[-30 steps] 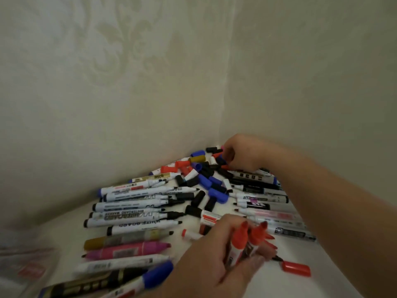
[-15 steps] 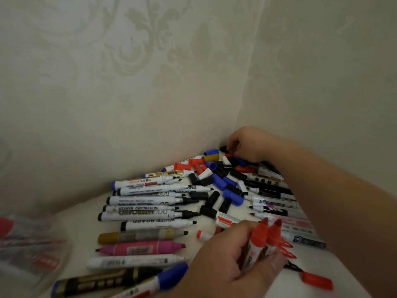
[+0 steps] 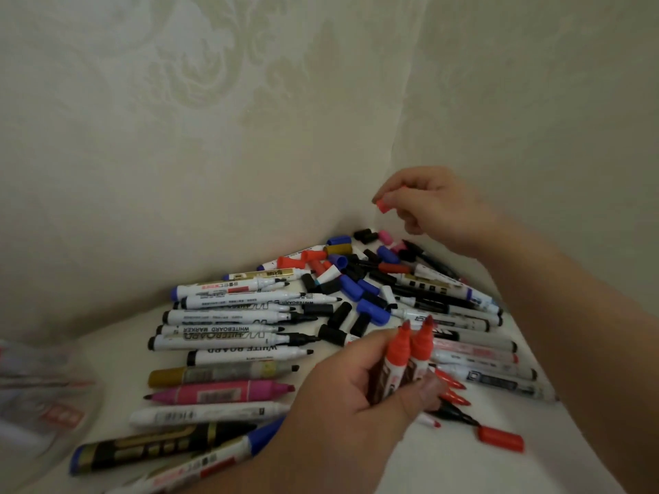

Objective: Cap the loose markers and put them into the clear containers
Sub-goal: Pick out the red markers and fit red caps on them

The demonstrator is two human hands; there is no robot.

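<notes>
Cream patterned walls (image 3: pixel 214 119) meet in a corner behind a white counter (image 3: pixel 445 468). Beside the left hand (image 3: pixel 356 390), on its left, sprawl loose whiteboard markers (image 3: pixel 228 336); black, blue and red caps (image 3: pixel 356 290) heap between both hands. Farther left sits a blurred clear plastic container (image 3: pixel 39 397). The left hand grips two uncapped red markers (image 3: pixel 410 354); the right hand (image 3: pixel 431 205) pinches a small red cap (image 3: pixel 383 205) above the heap. Capping is in hand: next, the cap likely needs aligning with one tip, the second marker crowding it.
</notes>
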